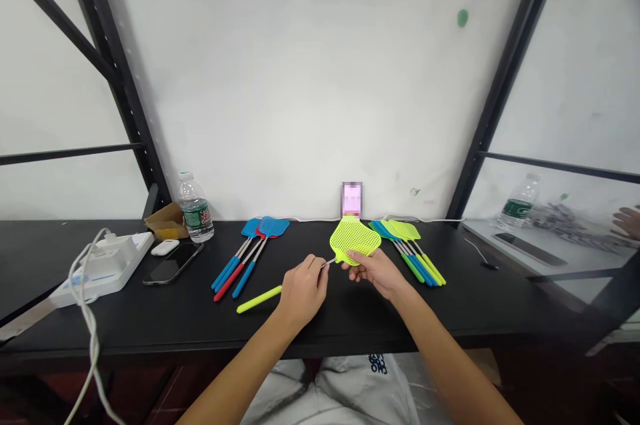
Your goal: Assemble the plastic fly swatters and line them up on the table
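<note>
A yellow-green fly swatter (354, 240) is held in front of me above the black table. My left hand (304, 292) is closed round its thin metal shaft, and the yellow-green handle (259, 300) sticks out to the lower left. With thumb and fingers, my right hand (373, 270) pinches the lower edge of the perforated head. To the left lies a group of blue and red fly swatters (249, 255), heads away from me. On the right a second group of green, blue and yellow-green fly swatters (413, 253) lies fanned together.
A lit phone (352, 200) leans against the white wall behind the swatter. At left are a water bottle (196, 208), a cardboard box (167, 220), a white case (165, 248), a dark phone (174, 264) and a power strip (103, 270). Another person's hand (629, 221) shows at far right.
</note>
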{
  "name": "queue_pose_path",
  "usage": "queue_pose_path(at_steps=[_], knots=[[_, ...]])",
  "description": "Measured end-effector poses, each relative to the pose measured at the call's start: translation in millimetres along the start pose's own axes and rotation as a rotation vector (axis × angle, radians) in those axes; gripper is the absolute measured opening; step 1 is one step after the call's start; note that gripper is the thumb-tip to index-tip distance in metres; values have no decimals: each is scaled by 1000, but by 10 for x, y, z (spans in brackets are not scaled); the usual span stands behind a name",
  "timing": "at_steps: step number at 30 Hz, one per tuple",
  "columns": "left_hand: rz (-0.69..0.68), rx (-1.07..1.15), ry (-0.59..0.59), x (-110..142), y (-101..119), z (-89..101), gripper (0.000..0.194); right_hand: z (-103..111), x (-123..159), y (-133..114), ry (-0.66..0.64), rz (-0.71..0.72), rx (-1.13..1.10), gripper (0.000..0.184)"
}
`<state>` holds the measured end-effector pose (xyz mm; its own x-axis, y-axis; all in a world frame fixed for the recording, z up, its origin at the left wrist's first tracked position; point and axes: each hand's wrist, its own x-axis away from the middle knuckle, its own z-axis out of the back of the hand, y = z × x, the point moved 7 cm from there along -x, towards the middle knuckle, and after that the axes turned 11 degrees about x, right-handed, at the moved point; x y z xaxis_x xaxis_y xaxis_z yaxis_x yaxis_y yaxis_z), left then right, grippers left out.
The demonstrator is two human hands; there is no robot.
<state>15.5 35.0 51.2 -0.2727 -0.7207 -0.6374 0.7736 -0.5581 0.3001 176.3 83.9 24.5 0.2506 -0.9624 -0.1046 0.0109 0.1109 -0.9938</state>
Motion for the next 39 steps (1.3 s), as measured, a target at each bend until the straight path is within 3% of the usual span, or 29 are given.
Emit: queue_pose_path(at_steps=[39], knots=[[-7, 34, 105, 8, -14, 73, 29, -53, 30, -114, -31, 94, -40, 34]])
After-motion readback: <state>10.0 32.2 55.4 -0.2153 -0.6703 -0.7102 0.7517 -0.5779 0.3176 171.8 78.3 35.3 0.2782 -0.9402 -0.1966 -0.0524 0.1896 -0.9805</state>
